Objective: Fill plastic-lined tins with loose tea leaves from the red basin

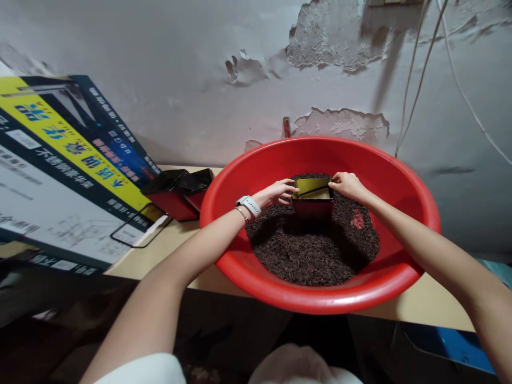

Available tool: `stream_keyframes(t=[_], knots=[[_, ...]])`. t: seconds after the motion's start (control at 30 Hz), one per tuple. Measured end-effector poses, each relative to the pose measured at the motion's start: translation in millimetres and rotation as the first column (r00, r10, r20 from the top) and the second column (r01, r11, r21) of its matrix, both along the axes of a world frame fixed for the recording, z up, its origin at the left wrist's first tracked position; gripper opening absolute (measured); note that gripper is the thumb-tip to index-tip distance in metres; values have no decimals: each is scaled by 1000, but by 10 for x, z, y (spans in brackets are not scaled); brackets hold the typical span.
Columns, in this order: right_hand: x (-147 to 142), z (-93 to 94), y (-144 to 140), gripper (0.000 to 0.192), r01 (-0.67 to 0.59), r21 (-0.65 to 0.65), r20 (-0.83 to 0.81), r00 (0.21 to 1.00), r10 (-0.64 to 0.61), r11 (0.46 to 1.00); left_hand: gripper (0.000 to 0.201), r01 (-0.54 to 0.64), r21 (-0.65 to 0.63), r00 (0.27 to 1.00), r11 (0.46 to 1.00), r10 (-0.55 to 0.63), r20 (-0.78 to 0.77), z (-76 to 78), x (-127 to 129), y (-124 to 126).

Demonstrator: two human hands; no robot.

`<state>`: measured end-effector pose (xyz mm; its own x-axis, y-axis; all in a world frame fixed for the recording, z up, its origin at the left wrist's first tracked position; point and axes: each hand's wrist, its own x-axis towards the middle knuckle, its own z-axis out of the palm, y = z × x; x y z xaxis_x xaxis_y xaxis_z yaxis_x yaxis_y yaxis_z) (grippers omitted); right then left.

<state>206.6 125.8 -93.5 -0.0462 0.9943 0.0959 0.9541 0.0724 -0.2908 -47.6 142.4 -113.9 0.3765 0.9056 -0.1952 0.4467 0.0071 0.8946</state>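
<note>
An open rectangular tin stands upright on the dark, grain-like loose material inside a large red basin. Its inside is yellowish gold, and a thin dark strip crosses it at a slant. At the tin's left edge, my left hand holds the rim with its fingertips, the lower fingers somewhat apart. My right hand pinches the right back corner of the rim. Whether the dark strip is in my fingers too, I cannot tell.
Two dark red and black tins stand left of the basin. A thin black rectangular frame lies against a large printed carton. Behind is a peeling wall with hanging cables. The table has its edge towards me.
</note>
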Motion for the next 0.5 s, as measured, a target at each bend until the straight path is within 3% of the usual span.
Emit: stream_keyframes(t=[0.2,0.33,0.5], knots=[[29,-8,45,37,-12,-46,61,998,15,999,63,14,135,992,991,3,-123,40,52,-72],[39,16,49,37,-18,-68,97,995,25,997,65,28,298,980,954,33,-197,-6,67,-12],[61,47,14,37,-38,-55,29,999,40,998,51,16,425,963,905,101,-250,-90,65,118]])
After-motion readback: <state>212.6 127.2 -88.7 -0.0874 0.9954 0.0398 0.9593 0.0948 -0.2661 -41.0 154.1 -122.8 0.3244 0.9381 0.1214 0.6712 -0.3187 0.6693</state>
